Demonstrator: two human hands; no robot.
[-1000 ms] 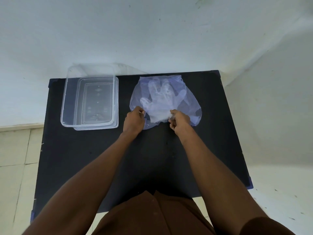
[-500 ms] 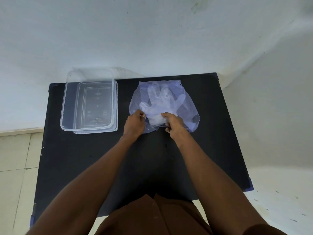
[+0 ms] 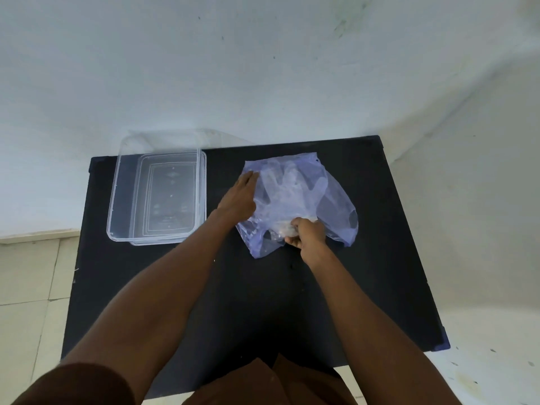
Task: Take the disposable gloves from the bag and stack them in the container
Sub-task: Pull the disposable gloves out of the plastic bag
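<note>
The bag [image 3: 295, 200] lies flat on the dark surface [image 3: 233, 287], with the gloves [image 3: 287, 188] showing through it, fingers pointing away from the person and cuffs toward its near, open edge. The left hand [image 3: 238, 197] lies spread flat on the bag's left side, pinning it, while the right hand [image 3: 306, 232] is curled tight around the cuff end at the mouth. The empty container [image 3: 157, 194] stands well to the left, on the left hand's side, so the pull comes toward the body before anything crosses over.

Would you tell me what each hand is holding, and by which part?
The right hand pinches the gloves at their cuff end, at the bag mouth. The left hand lies flat on the bag's left side, gripping nothing.
</note>
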